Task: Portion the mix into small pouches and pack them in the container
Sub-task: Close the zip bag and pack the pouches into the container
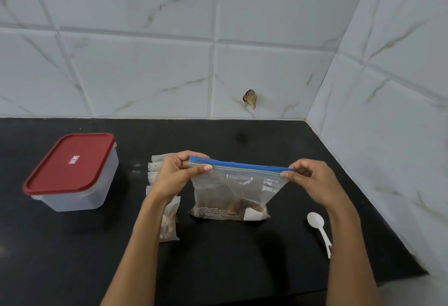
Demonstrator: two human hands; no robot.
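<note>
A large clear zip bag [232,194] with a blue seal strip stands upright in the middle of the black counter, brown mix lying in its bottom. My left hand [174,174] pinches the left end of the seal strip. My right hand [312,179] pinches the right end. Several small pouches [167,218] lie in a row left of the bag, partly hidden under my left forearm; the nearest holds brown mix. A translucent container [80,191] with a red lid [70,162] on it stands at the left.
A white plastic spoon [318,227] lies on the counter [230,257] to the right of the bag, beside my right forearm. Marble-tiled walls close the counter at the back and right. A small brown scrap [250,98] sticks to the back wall.
</note>
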